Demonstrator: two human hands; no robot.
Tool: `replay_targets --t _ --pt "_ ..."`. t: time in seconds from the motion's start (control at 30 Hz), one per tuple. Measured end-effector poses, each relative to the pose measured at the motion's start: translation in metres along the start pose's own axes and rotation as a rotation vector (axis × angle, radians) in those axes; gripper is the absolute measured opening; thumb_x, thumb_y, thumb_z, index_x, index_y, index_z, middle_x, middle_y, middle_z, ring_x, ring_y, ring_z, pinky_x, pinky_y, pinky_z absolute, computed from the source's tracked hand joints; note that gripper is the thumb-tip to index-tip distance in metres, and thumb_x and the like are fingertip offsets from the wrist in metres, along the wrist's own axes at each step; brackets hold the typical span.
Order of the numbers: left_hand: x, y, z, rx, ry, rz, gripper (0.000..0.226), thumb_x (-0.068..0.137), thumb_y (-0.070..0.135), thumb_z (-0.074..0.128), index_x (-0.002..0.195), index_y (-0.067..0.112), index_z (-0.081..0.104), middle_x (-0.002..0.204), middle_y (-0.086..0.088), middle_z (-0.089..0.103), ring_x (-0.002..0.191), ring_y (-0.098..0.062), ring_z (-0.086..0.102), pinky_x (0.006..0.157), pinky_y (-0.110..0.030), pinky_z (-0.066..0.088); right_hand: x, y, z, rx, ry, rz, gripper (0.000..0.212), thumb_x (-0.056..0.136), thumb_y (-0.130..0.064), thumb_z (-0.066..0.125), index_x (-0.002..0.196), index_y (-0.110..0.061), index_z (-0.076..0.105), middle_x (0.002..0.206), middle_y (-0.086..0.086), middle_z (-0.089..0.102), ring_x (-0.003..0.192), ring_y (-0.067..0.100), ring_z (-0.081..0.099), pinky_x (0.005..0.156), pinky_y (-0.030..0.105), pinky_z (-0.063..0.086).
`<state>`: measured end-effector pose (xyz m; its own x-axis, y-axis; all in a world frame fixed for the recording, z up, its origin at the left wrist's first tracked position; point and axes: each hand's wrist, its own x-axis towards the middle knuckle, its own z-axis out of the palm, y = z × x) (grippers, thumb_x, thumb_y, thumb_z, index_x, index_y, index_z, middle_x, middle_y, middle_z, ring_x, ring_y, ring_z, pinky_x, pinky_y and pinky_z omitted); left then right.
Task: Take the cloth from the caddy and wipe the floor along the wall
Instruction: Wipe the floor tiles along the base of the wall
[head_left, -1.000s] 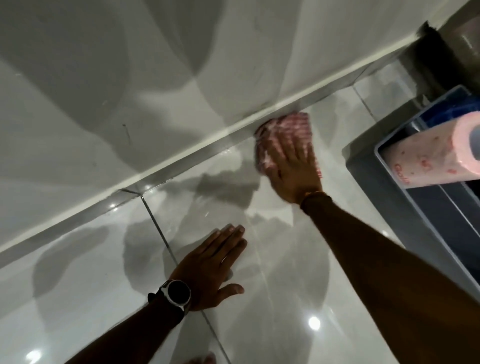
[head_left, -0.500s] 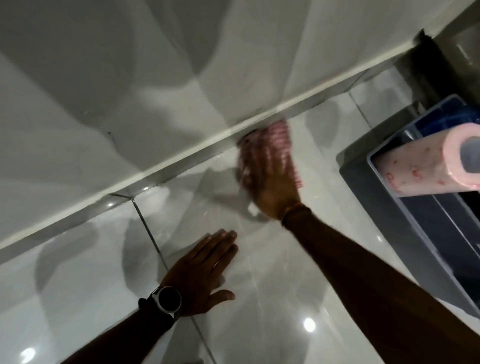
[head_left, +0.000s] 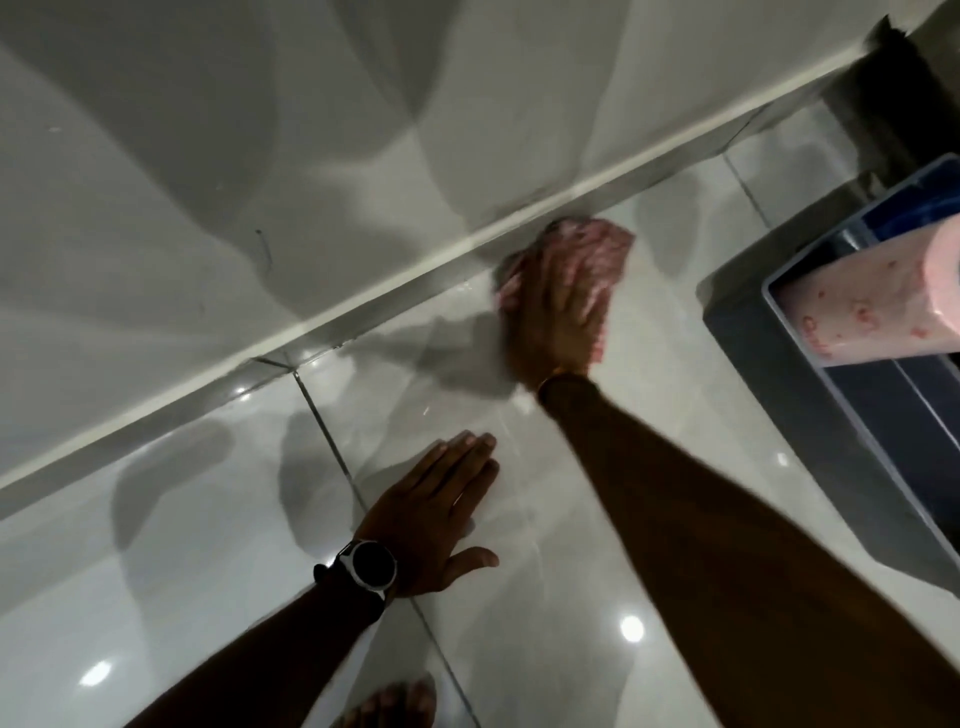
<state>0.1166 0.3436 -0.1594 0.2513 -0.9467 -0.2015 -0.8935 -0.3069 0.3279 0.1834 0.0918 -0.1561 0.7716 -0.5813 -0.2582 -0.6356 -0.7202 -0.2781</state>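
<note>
Wiping is well under way: the cloth (head_left: 587, 254) is already out of the caddy (head_left: 810, 364) and lies flat on the floor (head_left: 649, 441), its far edge just beside the foot of the wall (head_left: 260, 208), so the fetching part looks done and what remains, by my judgement, is the run of floor along the wall to the left, past the tile joint. The right hand (head_left: 556, 322) presses down on the cloth with the palm flat and fingers spread forward over it, not pinching it; the arm reaches out nearly straight from the lower right. The hand and cloth are blurred. The left hand (head_left: 431, 514) lies open and flat on the tile nearer the person, fingers together and pointing toward the wall, holding nothing and seemingly bracing the body, a watch (head_left: 371, 565) on its wrist. In the caddy lies a pink paper roll (head_left: 872, 312).
</note>
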Motion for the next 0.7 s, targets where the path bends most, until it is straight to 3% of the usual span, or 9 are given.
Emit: replay_targets --t 0.13,0.2,0.23,0.33,0.43,0.53,0.6,0.67,0.7 --pt "-0.007 0.004 0.006 0.021 0.042 0.001 0.087 0.101 0.072 0.043 0.149 -0.001 0.05 0.148 -0.026 0.057 0.144 -0.045 0.048 0.123 -0.057 0.035 -0.075 -0.058 0.035 -0.129 -0.112 -0.411 0.072 0.102 -0.036 0.042 0.165 -0.021 0.01 0.174 0.01 0.005 0.159 0.041 -0.004 0.125 0.067 -0.006" --pt "-0.007 0.008 0.005 0.01 0.024 -0.025 0.089 0.101 0.073 0.04 0.153 0.001 0.045 0.155 -0.025 0.051 0.148 -0.044 0.043 0.127 -0.054 0.027 -0.073 -0.043 0.029 -0.202 -0.118 -0.681 0.066 0.103 -0.038 0.039 0.164 -0.027 0.016 0.173 0.004 0.012 0.159 0.039 0.003 0.126 0.065 -0.002" --pt "-0.006 0.009 0.003 0.007 0.019 -0.034 0.092 0.102 0.074 0.036 0.158 0.002 0.038 0.163 -0.024 0.04 0.154 -0.042 0.033 0.129 -0.053 0.021 -0.063 -0.029 0.024 -0.226 -0.108 -0.722 0.063 0.104 -0.038 0.038 0.163 -0.027 0.018 0.172 0.004 0.016 0.159 0.038 0.007 0.126 0.065 0.003" --pt "-0.006 0.013 0.0 -0.014 0.019 -0.05 0.096 0.102 0.076 0.032 0.162 0.001 0.026 0.173 -0.021 0.014 0.161 -0.038 0.009 0.131 -0.053 0.016 -0.024 0.015 0.0 -0.221 -0.139 -0.463 0.065 0.106 -0.038 0.037 0.164 -0.026 0.012 0.174 0.009 0.008 0.159 0.042 0.002 0.124 0.067 0.007" --pt "-0.007 0.014 -0.003 -0.022 0.005 -0.059 0.096 0.102 0.076 0.031 0.163 0.002 0.025 0.174 -0.02 0.012 0.161 -0.038 0.008 0.13 -0.054 0.019 -0.02 0.002 -0.002 -0.141 -0.119 -0.259 0.066 0.108 -0.041 0.033 0.165 -0.028 0.002 0.173 0.002 -0.01 0.159 0.04 -0.01 0.122 0.071 -0.007" --pt "-0.01 0.018 -0.003 -0.037 0.02 -0.058 0.088 0.105 0.07 0.027 0.153 -0.001 0.046 0.16 -0.026 0.044 0.151 -0.044 0.038 0.124 -0.057 0.033 -0.061 -0.053 0.029 -0.149 -0.136 -0.44 0.07 0.104 -0.03 0.038 0.165 -0.024 0.005 0.173 0.009 -0.002 0.158 0.042 -0.008 0.121 0.073 -0.009" --pt "-0.01 0.025 -0.004 -0.048 0.095 -0.062 0.067 0.104 0.055 0.039 0.131 0.0 0.065 0.127 -0.023 0.072 0.123 -0.041 0.067 0.104 -0.055 0.055 -0.092 -0.077 0.044 -0.085 -0.213 -0.658 0.072 0.097 -0.022 0.052 0.162 -0.029 0.022 0.173 0.004 0.015 0.16 0.039 0.001 0.124 0.067 -0.008" --pt "-0.009 0.031 -0.006 -0.039 0.175 -0.142 0.05 0.077 0.04 0.063 0.114 0.007 0.063 0.098 -0.014 0.08 0.093 -0.031 0.079 0.08 -0.043 0.066 -0.107 -0.087 0.048 -0.056 -0.276 -0.896 0.072 0.094 -0.017 0.061 0.157 -0.035 0.034 0.172 -0.004 0.019 0.16 0.03 0.003 0.126 0.06 -0.007" --pt "-0.008 0.033 -0.004 -0.04 0.185 -0.141 0.051 0.072 0.04 0.062 0.111 0.007 0.064 0.095 -0.014 0.08 0.089 -0.031 0.08 0.078 -0.042 0.066 -0.106 -0.087 0.046 -0.063 -0.291 -0.953 0.071 0.095 -0.015 0.061 0.157 -0.035 0.034 0.171 -0.005 0.019 0.16 0.026 0.001 0.127 0.057 -0.005"
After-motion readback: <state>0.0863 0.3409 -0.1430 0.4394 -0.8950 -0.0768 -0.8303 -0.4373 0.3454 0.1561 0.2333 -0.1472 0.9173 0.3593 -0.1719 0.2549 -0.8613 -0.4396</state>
